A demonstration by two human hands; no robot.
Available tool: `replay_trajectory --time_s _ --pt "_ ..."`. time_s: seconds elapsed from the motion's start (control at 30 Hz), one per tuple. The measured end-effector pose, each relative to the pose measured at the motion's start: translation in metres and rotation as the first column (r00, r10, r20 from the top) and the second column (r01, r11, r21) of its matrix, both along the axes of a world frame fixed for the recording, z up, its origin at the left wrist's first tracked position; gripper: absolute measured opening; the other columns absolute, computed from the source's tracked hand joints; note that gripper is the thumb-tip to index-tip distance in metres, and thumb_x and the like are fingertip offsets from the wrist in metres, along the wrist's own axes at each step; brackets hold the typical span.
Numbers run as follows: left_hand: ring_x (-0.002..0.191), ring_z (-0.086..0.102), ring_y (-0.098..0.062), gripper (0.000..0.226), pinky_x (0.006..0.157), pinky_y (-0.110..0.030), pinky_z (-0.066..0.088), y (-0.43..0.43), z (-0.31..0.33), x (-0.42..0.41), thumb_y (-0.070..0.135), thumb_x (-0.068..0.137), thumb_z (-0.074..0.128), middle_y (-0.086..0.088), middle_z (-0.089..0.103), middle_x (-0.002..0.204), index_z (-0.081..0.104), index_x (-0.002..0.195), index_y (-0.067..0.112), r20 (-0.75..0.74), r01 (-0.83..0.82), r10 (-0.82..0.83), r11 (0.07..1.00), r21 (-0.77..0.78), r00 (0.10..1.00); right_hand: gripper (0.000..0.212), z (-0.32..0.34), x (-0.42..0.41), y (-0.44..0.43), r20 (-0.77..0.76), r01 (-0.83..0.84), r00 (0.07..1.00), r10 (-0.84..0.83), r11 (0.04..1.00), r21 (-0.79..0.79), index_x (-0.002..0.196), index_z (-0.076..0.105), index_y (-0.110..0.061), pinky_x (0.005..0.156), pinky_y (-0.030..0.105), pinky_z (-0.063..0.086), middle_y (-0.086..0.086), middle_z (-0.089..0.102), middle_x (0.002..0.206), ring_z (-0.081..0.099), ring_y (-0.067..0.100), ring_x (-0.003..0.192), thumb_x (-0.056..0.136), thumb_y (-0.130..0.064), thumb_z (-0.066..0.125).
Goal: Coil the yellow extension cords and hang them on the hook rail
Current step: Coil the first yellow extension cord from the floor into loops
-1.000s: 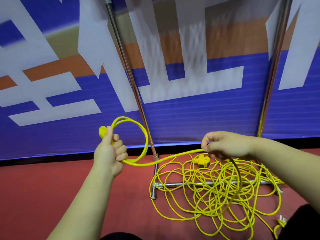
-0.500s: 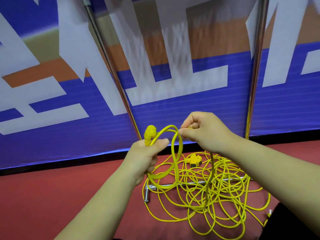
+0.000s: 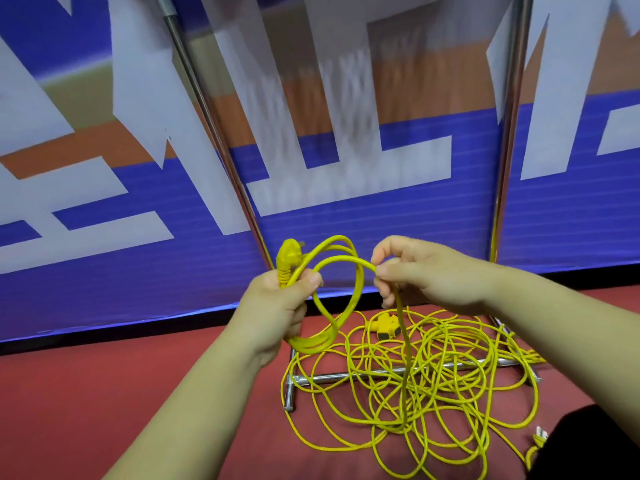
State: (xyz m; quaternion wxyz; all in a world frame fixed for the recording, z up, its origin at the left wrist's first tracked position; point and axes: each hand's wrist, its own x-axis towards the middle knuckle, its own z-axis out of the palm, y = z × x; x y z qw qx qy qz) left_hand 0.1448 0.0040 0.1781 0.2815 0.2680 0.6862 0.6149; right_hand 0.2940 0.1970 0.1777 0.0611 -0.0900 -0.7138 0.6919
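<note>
Cord (image 3: 313,342): left grip (image 3: 277,306) holds, right grip (image 3: 426,275) pinches.

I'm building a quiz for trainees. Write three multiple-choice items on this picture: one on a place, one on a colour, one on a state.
1. Where is the yellow socket block? A in a drawer; B on the floor; C on a hook.
2. What colour is the floor? A red; B green; C grey.
3. What is the right hand doing? A hanging idle; B pressing flat on the floor; C pinching the cord.
Key: 1 B, it lies on the floor beyond the hands. 2 A, red shows around the cord. 3 C, thumb and fingers close on a strand.
</note>
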Motion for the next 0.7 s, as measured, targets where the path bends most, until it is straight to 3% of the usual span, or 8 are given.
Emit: replay_trajectory --time_s 0.13,0.23,0.33,0.43,0.53,0.63,0.7 --pt "0.042 0.017 -0.008 0.018 0.038 -0.017 0.020 -0.007 0.007 -0.006 0.013 0.098 0.059 0.000 0.019 0.061 0.058 0.080 0.013 0.028 -0.017 0.015 0.999 0.051 0.999 0.004 -0.012 -0.004 0.005 0.061 -0.097 0.994 0.092 0.992 0.085 0.106 0.050 -0.013 0.096 0.050 0.049 0.003 0.065 0.074 0.069 0.026 0.093 0.103 -0.015 0.050" --pt "0.039 0.018 -0.005 0.019 0.036 -0.017 0.017 -0.013 0.011 -0.012 0.013 0.100 0.057 0.006 0.022 0.052 0.056 0.081 0.013 0.055 -0.059 0.054 0.995 0.087 0.997 0.011 -0.015 -0.007 0.010 0.076 -0.136 0.989 0.130 0.987 0.080 0.107 0.051 -0.014 0.085 0.046 0.048 0.006 0.067 0.082 0.066 0.026 0.090 0.098 -0.020 0.054" --pt "0.037 0.019 -0.003 0.022 0.034 -0.016 0.018 -0.019 0.015 -0.019 0.014 0.102 0.053 0.009 0.023 0.048 0.055 0.080 0.013 0.104 -0.103 0.089 0.985 0.139 0.991 0.006 -0.019 -0.012 0.008 0.102 -0.219 0.974 0.202 0.958 0.187 0.107 0.051 -0.014 0.080 0.034 0.048 0.005 0.069 0.086 0.063 0.019 0.085 0.102 -0.011 0.050" --pt "0.037 0.019 -0.003 0.019 0.034 -0.015 0.018 -0.026 0.018 -0.029 0.017 0.100 0.055 0.010 0.021 0.048 0.059 0.082 0.012 0.162 -0.192 0.160 0.959 0.207 0.974 0.008 -0.024 -0.012 0.004 0.134 -0.199 0.975 0.176 0.963 0.180 0.104 0.059 -0.011 0.072 0.029 0.051 0.004 0.068 0.082 0.063 0.015 0.074 0.101 -0.008 0.053" --pt "0.039 0.018 -0.004 0.015 0.036 -0.017 0.017 -0.031 0.013 -0.037 0.027 0.095 0.062 0.009 0.018 0.052 0.065 0.089 0.014 0.137 -0.268 0.243 0.942 0.204 0.960 0.013 -0.020 -0.011 0.007 0.126 0.031 0.991 -0.052 0.987 0.160 0.106 0.071 -0.013 0.050 0.022 0.043 0.002 0.069 0.075 0.055 0.008 0.055 0.095 -0.015 0.064" --pt "0.039 0.017 -0.004 0.027 0.036 -0.017 0.015 -0.035 0.005 -0.044 0.038 0.100 0.055 0.009 0.017 0.052 0.066 0.099 0.013 0.238 -0.342 0.292 0.917 0.205 0.926 0.013 -0.019 -0.013 0.013 0.132 0.369 0.922 -0.365 0.929 -0.011 0.101 0.074 -0.013 0.047 0.020 0.031 0.002 0.064 0.069 0.041 0.007 0.045 0.091 -0.019 0.070" --pt "0.037 0.017 -0.003 0.030 0.033 -0.017 0.017 -0.035 0.004 -0.044 0.039 0.102 0.051 0.009 0.018 0.050 0.063 0.093 0.014 0.294 -0.335 0.267 0.918 0.212 0.918 0.012 -0.018 -0.016 0.010 0.212 0.491 0.861 -0.462 0.864 -0.110 0.097 0.072 -0.011 0.044 0.018 0.030 0.001 0.062 0.067 0.040 0.007 0.045 0.091 -0.020 0.070"
